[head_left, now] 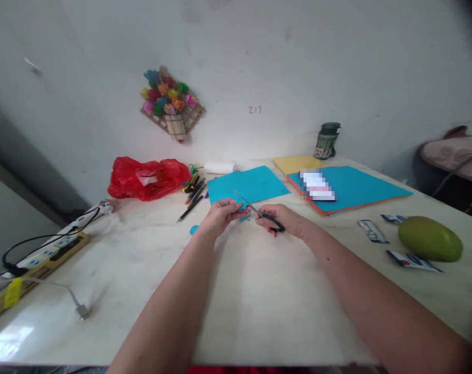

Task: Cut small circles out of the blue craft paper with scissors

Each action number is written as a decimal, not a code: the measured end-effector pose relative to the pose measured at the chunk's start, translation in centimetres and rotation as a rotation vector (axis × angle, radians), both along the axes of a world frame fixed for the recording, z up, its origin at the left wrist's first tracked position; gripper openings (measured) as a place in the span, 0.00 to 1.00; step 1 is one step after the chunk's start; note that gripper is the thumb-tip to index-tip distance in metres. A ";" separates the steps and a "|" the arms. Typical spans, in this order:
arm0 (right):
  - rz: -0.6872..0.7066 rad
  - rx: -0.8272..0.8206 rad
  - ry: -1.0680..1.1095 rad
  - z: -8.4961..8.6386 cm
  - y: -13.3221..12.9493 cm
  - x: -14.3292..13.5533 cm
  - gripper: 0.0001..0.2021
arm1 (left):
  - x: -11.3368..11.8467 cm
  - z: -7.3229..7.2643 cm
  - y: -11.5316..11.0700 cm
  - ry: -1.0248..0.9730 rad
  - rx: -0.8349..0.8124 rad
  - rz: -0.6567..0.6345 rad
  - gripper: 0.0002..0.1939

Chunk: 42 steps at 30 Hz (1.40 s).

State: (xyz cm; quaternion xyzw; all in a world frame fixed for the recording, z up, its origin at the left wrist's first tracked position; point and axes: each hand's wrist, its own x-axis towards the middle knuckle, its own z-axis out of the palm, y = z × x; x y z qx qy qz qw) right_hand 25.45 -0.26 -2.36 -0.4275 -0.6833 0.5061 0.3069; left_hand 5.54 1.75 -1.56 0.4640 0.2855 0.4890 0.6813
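Note:
My right hand [277,218] grips the black handles of a pair of scissors [255,210], whose blades point up and to the left. Beside it, my left hand [224,214] pinches a small blue paper piece [240,199] close to the blades. Part of that piece is hidden by my fingers. Behind both hands a blue sheet [247,183] lies on the table. A small round blue piece [194,229] rests left of my left wrist.
Pens [189,208] and a red plastic bag [146,178] lie at the left, near power strips [52,254]. Rightward are stacked coloured sheets [360,187], a phone [317,185], small packets [372,231], a green fruit [429,238] and a bottle [326,141].

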 end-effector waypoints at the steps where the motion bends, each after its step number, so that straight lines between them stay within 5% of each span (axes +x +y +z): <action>1: 0.001 -0.004 0.006 0.0 0.0 0.0 0.17 | 0.0 0.0 0.0 0.000 0.000 -0.001 0.10; 42: -0.018 0.019 0.040 0.0 0.0 -0.1 0.17 | 0.0 0.0 -0.1 0.005 -0.006 -0.013 0.10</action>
